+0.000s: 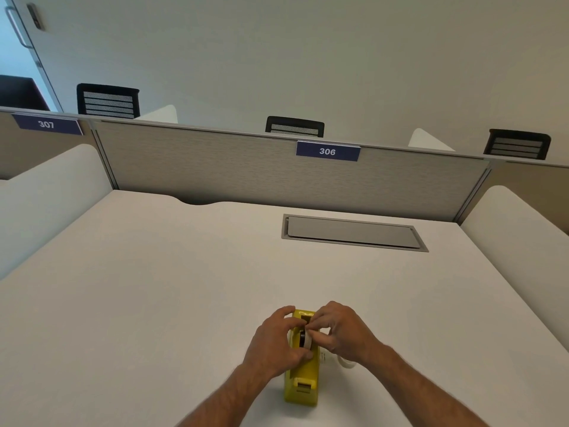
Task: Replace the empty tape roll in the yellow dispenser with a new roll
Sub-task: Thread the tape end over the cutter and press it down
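The yellow tape dispenser (pixel 301 382) stands lengthwise on the white desk (pixel 154 288), its cutter end toward me. My left hand (pixel 274 343) clasps its left side, thumb and fingers over the top. My right hand (pixel 341 331) pinches the roll (pixel 304 338) sitting in the dispenser's well, of which only a black core and a white edge show between the fingers. Another whitish tape roll (pixel 346 363) lies on the desk just right of the dispenser, mostly hidden under my right wrist.
A grey cable hatch (pixel 351 232) is set flush into the desk further back. A fabric partition (pixel 246 167) labelled 306 closes the far edge, and white side dividers (pixel 517 229) flank the desk. Black chairs stand behind the partition.
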Tool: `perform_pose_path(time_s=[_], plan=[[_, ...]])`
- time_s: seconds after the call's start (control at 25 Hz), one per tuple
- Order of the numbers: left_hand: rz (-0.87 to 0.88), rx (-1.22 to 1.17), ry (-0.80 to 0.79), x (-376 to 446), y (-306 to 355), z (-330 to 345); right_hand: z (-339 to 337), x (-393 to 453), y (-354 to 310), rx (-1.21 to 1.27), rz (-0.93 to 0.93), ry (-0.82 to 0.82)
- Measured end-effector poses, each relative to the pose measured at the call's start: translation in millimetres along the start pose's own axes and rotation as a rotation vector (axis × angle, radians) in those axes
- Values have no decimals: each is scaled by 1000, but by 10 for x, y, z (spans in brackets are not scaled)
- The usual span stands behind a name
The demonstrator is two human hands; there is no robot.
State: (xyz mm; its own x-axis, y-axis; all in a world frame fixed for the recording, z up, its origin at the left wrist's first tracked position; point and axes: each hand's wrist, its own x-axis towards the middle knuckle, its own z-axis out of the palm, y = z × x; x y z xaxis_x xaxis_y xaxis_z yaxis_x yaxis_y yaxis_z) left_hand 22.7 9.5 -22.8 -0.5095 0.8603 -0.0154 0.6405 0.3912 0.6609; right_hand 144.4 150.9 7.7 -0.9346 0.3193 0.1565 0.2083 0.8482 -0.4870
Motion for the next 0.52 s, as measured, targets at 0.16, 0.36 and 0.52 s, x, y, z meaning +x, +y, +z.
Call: perform_pose_path(time_s=[0.16, 0.36, 0.52], plan=[[6, 1, 2, 1, 2, -3, 7, -3, -9, -47, 11, -28], [11, 0, 0, 12, 3, -19, 38, -37, 0, -42, 8, -27], [-4, 3, -8, 13, 7, -19, 23, -13, 1, -21, 1, 6]])
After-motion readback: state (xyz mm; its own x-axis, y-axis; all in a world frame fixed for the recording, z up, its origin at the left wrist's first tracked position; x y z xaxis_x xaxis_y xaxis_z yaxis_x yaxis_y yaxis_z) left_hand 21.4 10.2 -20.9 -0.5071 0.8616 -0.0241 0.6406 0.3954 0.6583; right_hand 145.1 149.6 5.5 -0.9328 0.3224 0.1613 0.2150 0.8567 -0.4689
